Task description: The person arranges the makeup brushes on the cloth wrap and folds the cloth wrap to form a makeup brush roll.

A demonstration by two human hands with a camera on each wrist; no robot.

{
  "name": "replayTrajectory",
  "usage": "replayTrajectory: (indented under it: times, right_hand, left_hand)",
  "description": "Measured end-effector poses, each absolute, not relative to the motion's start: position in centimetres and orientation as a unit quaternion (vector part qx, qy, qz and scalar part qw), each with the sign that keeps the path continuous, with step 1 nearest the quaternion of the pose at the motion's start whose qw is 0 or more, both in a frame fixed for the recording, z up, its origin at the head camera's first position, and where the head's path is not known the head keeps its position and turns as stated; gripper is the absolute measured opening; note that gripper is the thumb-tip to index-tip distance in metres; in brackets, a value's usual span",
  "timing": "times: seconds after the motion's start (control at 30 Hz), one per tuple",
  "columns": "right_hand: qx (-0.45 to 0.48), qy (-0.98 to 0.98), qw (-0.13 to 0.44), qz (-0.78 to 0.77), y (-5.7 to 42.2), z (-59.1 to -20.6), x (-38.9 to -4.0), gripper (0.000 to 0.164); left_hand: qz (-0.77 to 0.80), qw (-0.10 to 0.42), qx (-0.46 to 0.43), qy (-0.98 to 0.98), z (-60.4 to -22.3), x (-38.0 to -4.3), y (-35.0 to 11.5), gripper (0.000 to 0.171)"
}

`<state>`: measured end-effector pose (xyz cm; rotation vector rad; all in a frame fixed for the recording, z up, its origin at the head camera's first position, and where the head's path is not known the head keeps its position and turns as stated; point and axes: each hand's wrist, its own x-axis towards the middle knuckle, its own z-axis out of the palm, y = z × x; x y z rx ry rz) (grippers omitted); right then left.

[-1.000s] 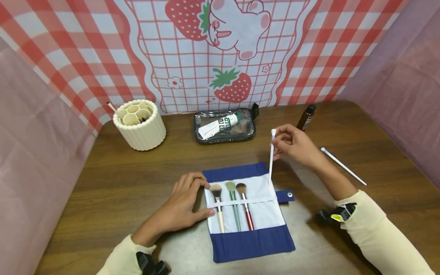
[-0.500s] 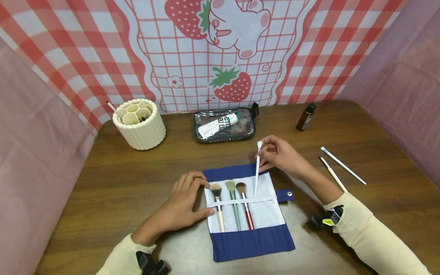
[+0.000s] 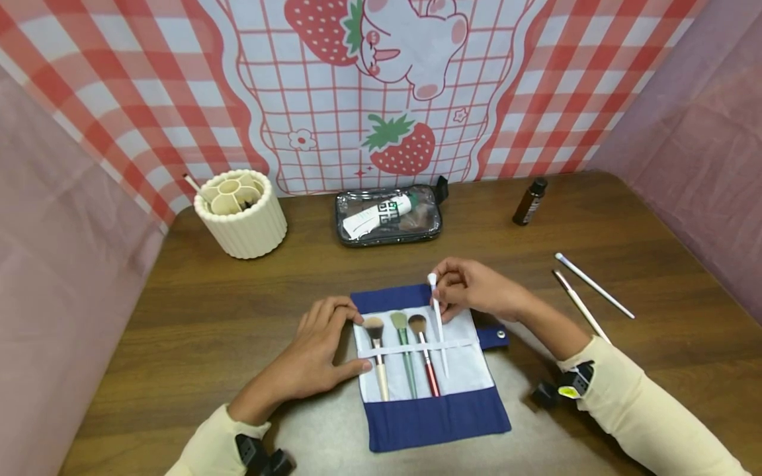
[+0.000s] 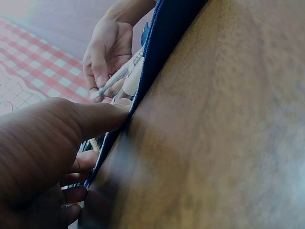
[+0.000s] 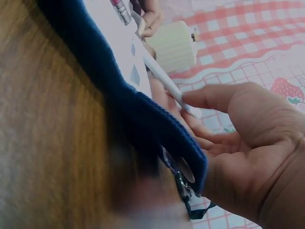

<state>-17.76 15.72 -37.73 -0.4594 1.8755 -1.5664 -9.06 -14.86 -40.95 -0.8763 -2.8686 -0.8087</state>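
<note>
A blue and white fabric makeup brush roll point(image 3: 437, 420) lies unfolded on the table. Held under its white elastic band are a cream-handled brush point(image 3: 381, 370), a green brush point(image 3: 407, 360) and a red-handled brush point(image 3: 427, 360). My right hand point(image 3: 476, 287) pinches a slim white makeup brush point(image 3: 437, 311) close to its bristle end. The handle of that brush passes the band, its tip over the white cloth right of the red-handled brush. My left hand point(image 3: 318, 350) rests at the roll's left edge, thumb and fingers spread. In the left wrist view its thumb point(image 4: 102, 118) touches the edge.
Two slim brushes lie on the right: a white one point(image 3: 595, 285) and a pale-handled one point(image 3: 580, 304), partly behind the right sleeve. Towards the back stand a cream ribbed holder point(image 3: 244, 225), a clear pouch point(image 3: 417, 228) containing a white tube, and a dark bottle point(image 3: 530, 201).
My right hand has moved left and towards me, bringing the white brush from the roll's right edge to the band, its handle now past it. The left hand stays in place.
</note>
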Motion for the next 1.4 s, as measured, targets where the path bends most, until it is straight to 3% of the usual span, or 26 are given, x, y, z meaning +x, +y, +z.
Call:
replayTrajectory:
  times: [0.13, 0.37, 0.6, 0.7, 0.87, 1.03, 1.27, 1.4]
  right_hand:
    - [-0.227, 0.752, 0.333, -0.522, 16.1, -37.5, -17.5, 0.027]
    - [-0.314, 0.800, 0.306, -0.409, 16.6, -37.2, -16.9, 0.025]
    - [-0.375, 0.825, 0.253, -0.339, 16.6, -36.7, -16.5, 0.012]
    - [-0.383, 0.847, 0.198, -0.311, 16.9, -36.4, -16.3, 0.012]
    - [-0.326, 0.906, 0.091, -0.254, 18.6, -35.0, -15.8, 0.013]
    - [-0.233, 0.955, 0.026, -0.183, 22.5, -33.5, -15.8, 0.011]
    - [-0.133, 0.988, 0.017, -0.078, 28.5, -33.2, -16.1, 0.009]
    - [-0.096, 0.993, 0.042, -0.062, 30.5, -34.1, -16.1, 0.019]
  left_hand:
    - [-0.259, 0.018, -0.283, -0.923, -40.9, -9.1, -14.8, 0.061]
    - [-0.258, 0.013, -0.281, -0.924, -40.8, -9.1, -14.6, 0.061]
    - [-0.257, 0.011, -0.277, -0.926, -40.8, -9.0, -14.7, 0.061]
    - [-0.256, 0.012, -0.274, -0.927, -40.8, -8.9, -14.7, 0.062]
    - [-0.259, 0.013, -0.275, -0.926, -40.9, -8.8, -14.7, 0.062]
    - [-0.259, 0.013, -0.275, -0.926, -41.0, -8.8, -14.6, 0.062]
    - [-0.257, 0.011, -0.272, -0.927, -41.0, -8.8, -14.6, 0.062]
    - [-0.257, 0.009, -0.272, -0.928, -41.0, -8.8, -14.6, 0.062]
